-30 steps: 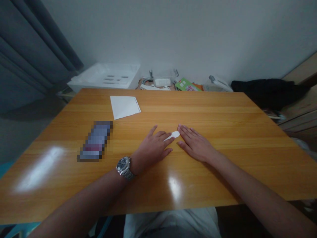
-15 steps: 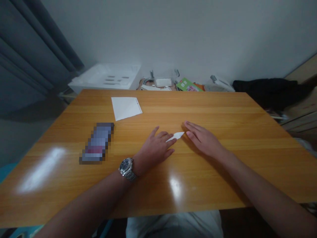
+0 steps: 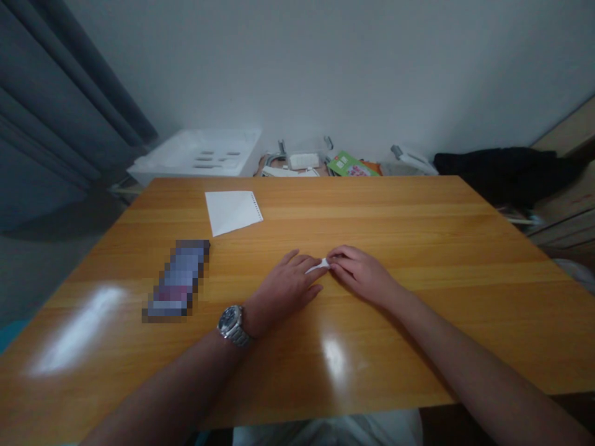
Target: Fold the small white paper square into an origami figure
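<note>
A small white folded paper point(image 3: 318, 266) lies on the wooden table between my two hands, narrow and mostly covered by fingers. My left hand point(image 3: 286, 284), with a metal watch point(image 3: 232, 324) on its wrist, holds the paper's left part down, its fingers over it and the thumb apart below. At the right tip of the paper, my right hand point(image 3: 362, 274) pinches with thumb and fingers. The folds under the fingers are hidden.
A white sheet with a perforated edge point(image 3: 233, 212) lies at the back left of the table point(image 3: 395, 214). A pixelated phone-like object point(image 3: 177, 280) is left of my left hand. Behind the table are a white foam tray point(image 3: 195, 155) and a green booklet point(image 3: 351, 165).
My right hand has moved left and closed on the tip of the folded paper, which stuck out free before. The view has tilted slightly up.
</note>
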The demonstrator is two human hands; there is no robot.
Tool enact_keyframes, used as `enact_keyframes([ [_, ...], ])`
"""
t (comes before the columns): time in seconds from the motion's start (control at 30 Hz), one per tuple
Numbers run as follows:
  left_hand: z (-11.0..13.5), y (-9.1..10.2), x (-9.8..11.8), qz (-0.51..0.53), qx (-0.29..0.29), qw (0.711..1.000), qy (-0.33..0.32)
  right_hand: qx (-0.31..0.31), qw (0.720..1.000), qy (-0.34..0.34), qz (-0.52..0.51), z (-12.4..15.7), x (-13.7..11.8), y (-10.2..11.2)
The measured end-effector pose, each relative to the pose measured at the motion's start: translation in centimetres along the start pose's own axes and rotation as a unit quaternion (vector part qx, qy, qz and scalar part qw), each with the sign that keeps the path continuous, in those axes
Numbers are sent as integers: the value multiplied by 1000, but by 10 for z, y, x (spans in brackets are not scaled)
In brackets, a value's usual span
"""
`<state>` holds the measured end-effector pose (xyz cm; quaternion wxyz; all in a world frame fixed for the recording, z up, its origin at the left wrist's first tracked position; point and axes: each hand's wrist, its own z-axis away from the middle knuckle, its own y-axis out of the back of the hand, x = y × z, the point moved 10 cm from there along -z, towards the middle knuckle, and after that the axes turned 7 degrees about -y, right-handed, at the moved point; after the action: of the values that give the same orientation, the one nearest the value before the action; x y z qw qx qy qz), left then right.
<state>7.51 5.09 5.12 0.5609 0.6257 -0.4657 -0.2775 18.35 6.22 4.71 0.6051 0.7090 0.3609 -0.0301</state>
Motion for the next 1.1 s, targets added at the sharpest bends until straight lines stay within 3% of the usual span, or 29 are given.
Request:
enact_keyframes([
  [0.47,-8,0,-16,44,34,997,46,-8,999,32,-2,0,-1,-4],
  [1.1,-8,2,-16,31,37,998,34,15,999,40,-20,0,1,-3],
])
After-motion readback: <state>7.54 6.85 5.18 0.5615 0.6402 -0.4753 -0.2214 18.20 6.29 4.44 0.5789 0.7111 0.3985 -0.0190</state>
